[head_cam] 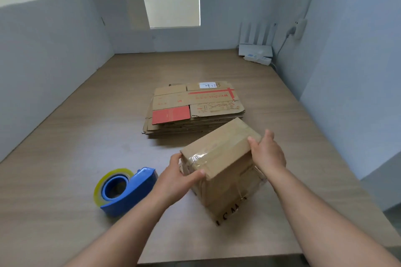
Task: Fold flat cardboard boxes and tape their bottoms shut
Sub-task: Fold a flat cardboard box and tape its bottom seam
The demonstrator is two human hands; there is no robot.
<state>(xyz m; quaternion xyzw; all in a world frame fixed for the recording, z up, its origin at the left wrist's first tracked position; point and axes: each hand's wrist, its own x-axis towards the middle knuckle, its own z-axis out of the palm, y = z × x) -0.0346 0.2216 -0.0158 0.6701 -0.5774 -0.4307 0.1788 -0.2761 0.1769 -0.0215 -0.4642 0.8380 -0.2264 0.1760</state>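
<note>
A folded brown cardboard box [221, 158] stands on the wooden table [86, 136], its taped face turned up with clear tape along the seam. My left hand [175, 178] grips its near left corner, thumb on the front side. My right hand [268, 154] holds its right edge, fingers curled over the top. A blue tape dispenser [125, 191] with a yellowish clear roll lies on the table to the left of my left hand. Behind the box lies a stack of flat cardboard boxes [193, 108] with red print.
White partition walls enclose the table on the left, back and right. A white router [256, 49] and a power strip [258, 59] sit in the far right corner, with a cable running up the wall. A cardboard sheet [121, 6] leans at the back left.
</note>
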